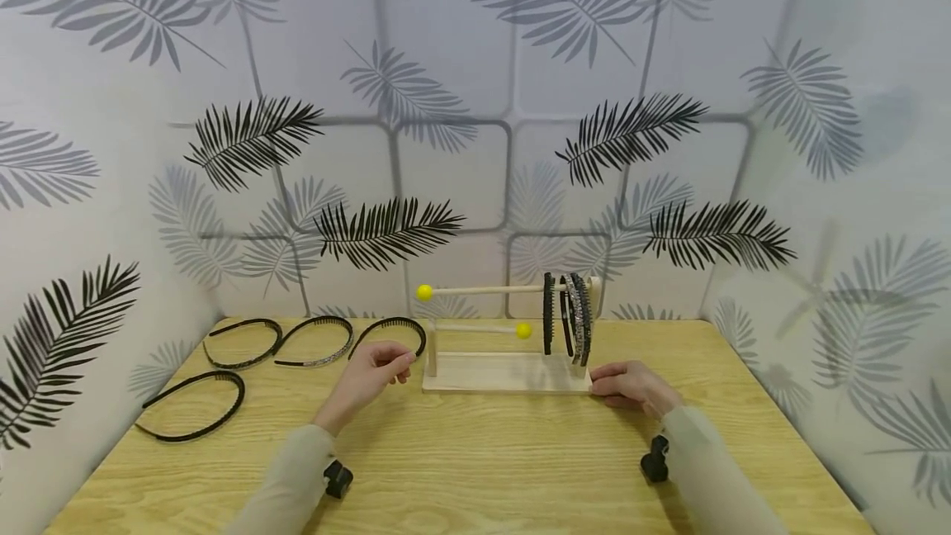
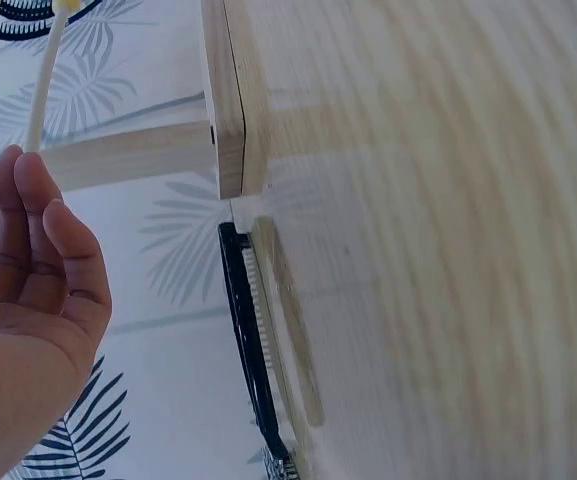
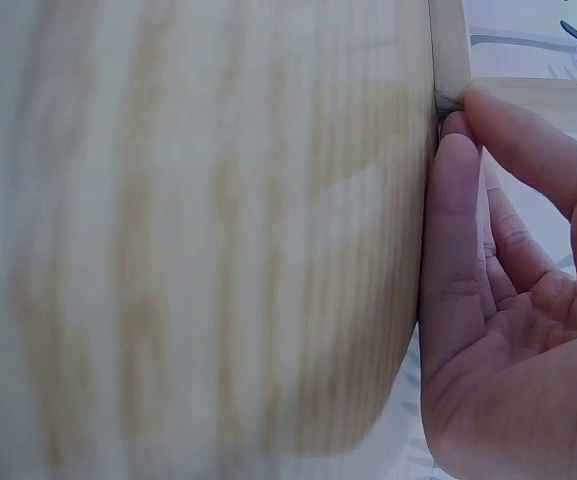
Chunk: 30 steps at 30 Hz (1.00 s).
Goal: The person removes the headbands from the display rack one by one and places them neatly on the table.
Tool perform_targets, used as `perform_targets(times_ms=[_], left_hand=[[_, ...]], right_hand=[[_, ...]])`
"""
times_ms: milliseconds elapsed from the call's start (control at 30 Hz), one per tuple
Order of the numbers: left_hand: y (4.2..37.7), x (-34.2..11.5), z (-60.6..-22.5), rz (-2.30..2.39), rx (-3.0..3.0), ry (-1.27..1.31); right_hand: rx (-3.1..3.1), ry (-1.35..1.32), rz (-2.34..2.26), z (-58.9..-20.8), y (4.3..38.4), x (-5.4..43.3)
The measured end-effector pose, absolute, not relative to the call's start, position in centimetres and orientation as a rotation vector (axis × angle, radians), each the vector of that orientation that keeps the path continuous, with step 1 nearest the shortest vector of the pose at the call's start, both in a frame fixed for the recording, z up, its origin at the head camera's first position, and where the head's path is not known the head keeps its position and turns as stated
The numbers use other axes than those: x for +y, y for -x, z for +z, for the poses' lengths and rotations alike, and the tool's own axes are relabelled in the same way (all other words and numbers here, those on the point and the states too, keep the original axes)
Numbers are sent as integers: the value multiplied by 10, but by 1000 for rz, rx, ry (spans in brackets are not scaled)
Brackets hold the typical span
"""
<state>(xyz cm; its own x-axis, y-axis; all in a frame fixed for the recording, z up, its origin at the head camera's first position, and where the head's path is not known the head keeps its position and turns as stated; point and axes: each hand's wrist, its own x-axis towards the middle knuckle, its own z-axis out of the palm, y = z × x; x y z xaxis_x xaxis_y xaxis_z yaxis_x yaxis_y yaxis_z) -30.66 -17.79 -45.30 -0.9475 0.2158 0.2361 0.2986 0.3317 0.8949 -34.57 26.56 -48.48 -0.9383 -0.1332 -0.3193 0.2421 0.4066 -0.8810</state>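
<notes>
1. Wooden rack (image 1: 498, 374): the right hand (image 1: 631, 385) pinches its base's right end, probably to steady it.
2. Left of the rack, the left hand (image 1: 375, 371) curls loosely, visibly empty.
3. Hung headbands (image 1: 581, 316) cluster at its right; loose headbands (image 1: 242, 393) lie left, seemingly spread for reach.

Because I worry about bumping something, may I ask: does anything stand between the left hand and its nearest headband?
Nothing visible does: in the left wrist view, only open space lies between the left hand and the black headband.
</notes>
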Motion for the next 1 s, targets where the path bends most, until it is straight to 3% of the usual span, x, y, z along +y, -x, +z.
perform_targets(times_ms=[633, 1000], left_hand=[[313, -120, -453, -1889, -2304, 489], [297, -85, -429, -1961, -2149, 443]], right_hand=[[2333, -96, -1536, -484, 345, 266], [2332, -95, -1537, -484, 345, 266]])
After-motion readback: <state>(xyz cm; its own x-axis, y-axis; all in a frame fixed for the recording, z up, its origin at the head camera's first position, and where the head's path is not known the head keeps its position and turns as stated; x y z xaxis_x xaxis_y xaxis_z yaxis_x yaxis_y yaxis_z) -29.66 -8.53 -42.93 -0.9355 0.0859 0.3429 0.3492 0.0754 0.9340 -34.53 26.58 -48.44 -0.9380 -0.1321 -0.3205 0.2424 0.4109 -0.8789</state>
